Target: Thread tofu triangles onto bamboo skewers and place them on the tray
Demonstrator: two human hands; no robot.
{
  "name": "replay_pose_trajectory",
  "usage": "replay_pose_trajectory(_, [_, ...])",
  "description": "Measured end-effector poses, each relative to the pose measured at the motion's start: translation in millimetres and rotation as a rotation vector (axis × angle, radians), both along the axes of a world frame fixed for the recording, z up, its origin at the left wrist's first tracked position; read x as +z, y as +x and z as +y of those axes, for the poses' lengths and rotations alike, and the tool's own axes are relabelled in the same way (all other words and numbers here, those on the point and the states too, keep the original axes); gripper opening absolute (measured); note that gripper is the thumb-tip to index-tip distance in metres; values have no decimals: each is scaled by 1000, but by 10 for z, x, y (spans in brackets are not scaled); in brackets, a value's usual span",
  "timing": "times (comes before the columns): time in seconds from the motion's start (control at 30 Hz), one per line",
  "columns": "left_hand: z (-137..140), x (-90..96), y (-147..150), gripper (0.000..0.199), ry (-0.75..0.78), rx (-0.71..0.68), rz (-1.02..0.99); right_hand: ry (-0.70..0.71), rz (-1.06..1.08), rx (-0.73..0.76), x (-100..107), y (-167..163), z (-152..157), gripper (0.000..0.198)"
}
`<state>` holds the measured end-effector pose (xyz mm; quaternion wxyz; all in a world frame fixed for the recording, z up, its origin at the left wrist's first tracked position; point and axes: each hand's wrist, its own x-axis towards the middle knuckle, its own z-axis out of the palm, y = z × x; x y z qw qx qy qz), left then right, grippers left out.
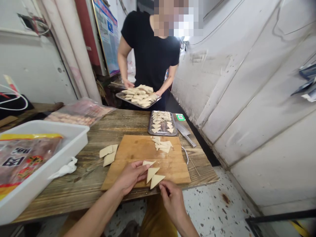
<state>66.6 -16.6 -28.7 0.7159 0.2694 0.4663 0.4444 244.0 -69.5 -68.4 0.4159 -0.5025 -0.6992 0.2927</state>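
My left hand [132, 176] is closed, thumb and fingers pinching the upper end of a row of pale tofu triangles [153, 173] over the cutting board's near edge. At the row's lower end, my right hand [171, 197] pinches with thumb and forefinger. The triangles line up as on a skewer, but the stick itself is too thin to make out. Beneath lies the wooden cutting board [133, 148], with a pile of cut tofu triangles [163, 144] at its far right. Uncut tofu pieces [108, 154] rest beside its left edge.
Behind the board stands a metal tray [149, 126] of tofu triangles, a cleaver [185, 133] beside it. A thin stick [194, 166] lies right of the board. At left is a white bin [84, 131] holding a package. Across the table a person [150, 52] holds a loaded tray [120, 95].
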Motion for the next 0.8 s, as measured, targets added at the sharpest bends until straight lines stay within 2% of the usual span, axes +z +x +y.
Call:
replay_pose_trajectory(0.2, [22,-46,-46,21,8,61,2,31,-9,0,28,-6,-3,22])
replay_pose_trajectory(0.53, [62,28,-58,11,-34,246,-61,64,1,20,40,17,-9,22])
replay_pose_trajectory(0.6, [23,38,-45,13,-21,213,-103,67,6,-7,36,10,-7,21])
replay_pose_trajectory(0.73, [-133,22,75,25,-6,-12,-168,72,24,-58,43,-38,6,21])
replay_pose_trajectory(0.8, [-192,0,150,27,-17,-59,-156,72,41,-49,52,-66,18,22])
